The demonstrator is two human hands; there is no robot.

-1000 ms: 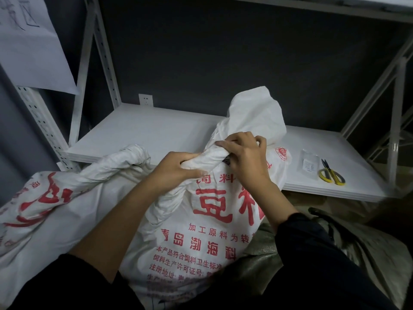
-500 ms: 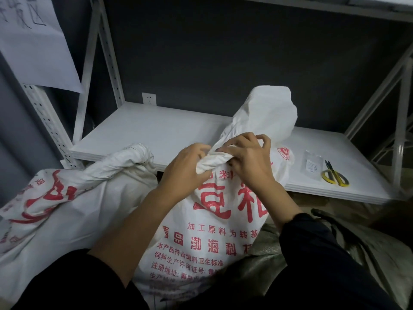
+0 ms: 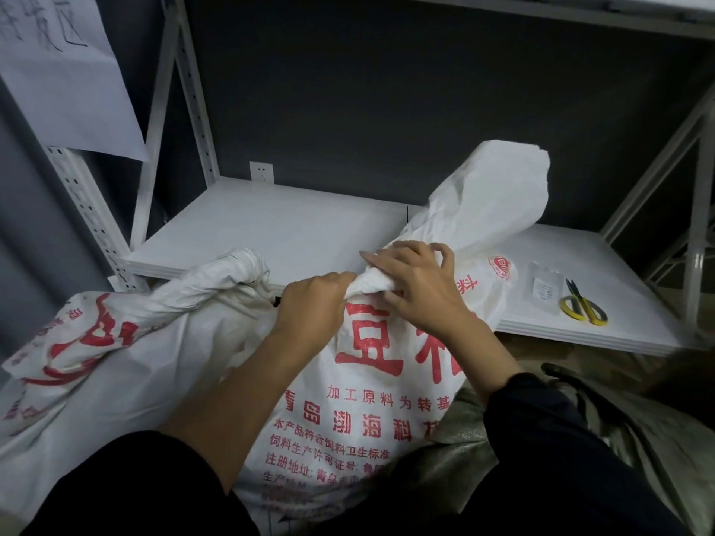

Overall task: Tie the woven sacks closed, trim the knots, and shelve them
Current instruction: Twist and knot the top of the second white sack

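A white woven sack [image 3: 371, 404] with red Chinese print stands in front of me, its top gathered into a twisted neck. My left hand [image 3: 309, 307] grips the neck from the left. My right hand [image 3: 421, 288] curls its fingers over the neck from the right, just below the loose flared end [image 3: 499, 195] that sticks up. A second white sack [image 3: 100, 342] with red marks lies to the left, its top twisted too. Yellow-handled scissors [image 3: 584, 307] lie on the white shelf [image 3: 294, 234] at the right.
A small clear packet [image 3: 545, 286] lies next to the scissors. Grey-green sacks [image 3: 657, 431] are piled at the lower right. White shelf posts [image 3: 193, 90] rise at both sides; a paper sheet [image 3: 62, 71] hangs at the upper left. A wall socket [image 3: 262, 172] sits behind the shelf.
My left hand has slid up the twisted neck to meet my right hand. The flared end of the sack has risen and tipped to the right.
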